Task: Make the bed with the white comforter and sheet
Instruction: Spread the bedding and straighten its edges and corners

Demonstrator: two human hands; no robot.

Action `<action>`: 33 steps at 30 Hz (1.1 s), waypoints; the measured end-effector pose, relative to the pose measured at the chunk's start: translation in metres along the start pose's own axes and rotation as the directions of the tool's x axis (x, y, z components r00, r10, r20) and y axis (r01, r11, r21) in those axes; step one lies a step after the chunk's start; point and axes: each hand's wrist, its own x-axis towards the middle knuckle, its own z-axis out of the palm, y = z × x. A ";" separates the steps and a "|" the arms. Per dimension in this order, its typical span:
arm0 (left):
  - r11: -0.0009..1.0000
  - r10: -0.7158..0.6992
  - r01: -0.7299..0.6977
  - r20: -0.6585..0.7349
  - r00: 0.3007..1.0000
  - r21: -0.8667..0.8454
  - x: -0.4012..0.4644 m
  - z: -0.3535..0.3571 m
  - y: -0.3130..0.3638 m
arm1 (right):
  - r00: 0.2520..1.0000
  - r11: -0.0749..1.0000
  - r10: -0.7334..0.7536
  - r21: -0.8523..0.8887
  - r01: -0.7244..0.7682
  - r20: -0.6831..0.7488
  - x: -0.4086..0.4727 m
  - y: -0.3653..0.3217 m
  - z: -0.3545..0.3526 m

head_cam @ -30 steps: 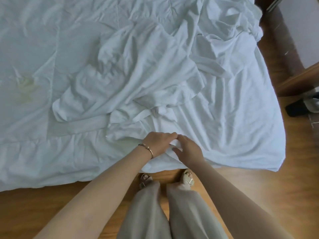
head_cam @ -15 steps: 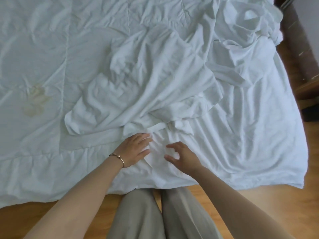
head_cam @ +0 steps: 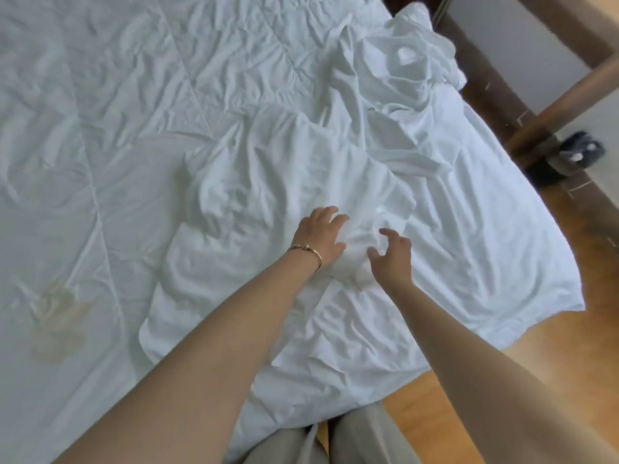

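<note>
Both hands over the crumpled white sheet (head_cam: 294,182), heaped on the quilted white comforter (head_cam: 100,128) toward the right half of the bed, with the near edge of the comforter hanging over the foot of the bed above the wooden floor (head_cam: 502,380). Left hand (head_cam: 320,237), gold bracelet (head_cam: 306,251) at the wrist, laid on the bunched fold with fingers spread and lightly bent, pressing but clamped on nothing plainly visible. Right hand (head_cam: 392,254) just beside it, fingers curled apart like a claw, touching or about to touch the same fold; contact too blurred to settle. Between the two hands, a small raised knot of cloth, probably the next thing to seize. Bulk of the sheet running away from the hands toward the far right corner, long axis diagonal, so likely a pull back toward the near edge. Left hand slightly farther in; neither clearly nearer the knot. Yellowish stain (head_cam: 57,316) near the left near corner. No brands, labels or readable writing anywhere.
</note>
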 end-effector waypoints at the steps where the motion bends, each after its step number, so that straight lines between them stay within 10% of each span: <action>1: 1.000 0.004 -0.004 0.040 0.999 0.006 0.011 -0.002 0.004 | 0.999 0.998 0.053 0.024 -0.053 -0.005 0.010 -0.001 -0.004; 5: 0.982 -0.026 0.049 0.126 0.992 -0.184 0.064 -0.006 0.026 | 0.974 0.926 0.227 0.307 -0.222 0.018 0.056 -0.010 -0.015; 13: 0.984 -0.179 0.179 0.083 0.980 0.016 0.115 0.008 -0.003 | 0.924 0.823 0.374 0.430 -0.371 0.080 0.141 -0.023 -0.012; 16: 0.931 -0.055 0.097 0.128 0.990 -0.353 0.104 -0.008 -0.019 | 0.894 0.636 0.368 0.632 -0.442 0.255 0.142 -0.054 -0.007; 18: 0.453 -0.097 0.149 0.117 0.988 -0.879 0.092 -0.035 -0.031 | 0.924 0.610 0.154 0.702 -0.366 0.349 0.124 -0.086 0.002; 20: -0.076 -0.179 0.205 0.215 0.960 -0.976 0.080 -0.066 -0.053 | 0.922 0.648 -0.082 0.723 -0.239 0.379 0.099 -0.121 0.017; 21: -0.141 -0.182 0.226 0.250 0.951 -0.964 0.073 -0.080 -0.066 | 0.899 0.712 -0.181 0.684 -0.160 0.399 0.084 -0.136 0.027; 24: 0.243 -0.369 0.279 0.178 0.912 -0.929 0.045 -0.108 -0.103 | 0.768 0.887 -0.361 0.448 0.108 0.529 0.047 -0.165 0.066; 28: 0.399 -0.509 0.221 -0.015 0.861 -0.890 -0.003 -0.128 -0.156 | 0.570 0.912 -0.401 0.369 0.177 0.717 0.011 -0.197 0.096; 33: 0.560 -0.620 0.262 -0.188 0.761 -0.786 -0.070 -0.174 -0.260 | 0.801 0.858 -0.474 0.397 0.326 0.366 -0.014 -0.220 0.125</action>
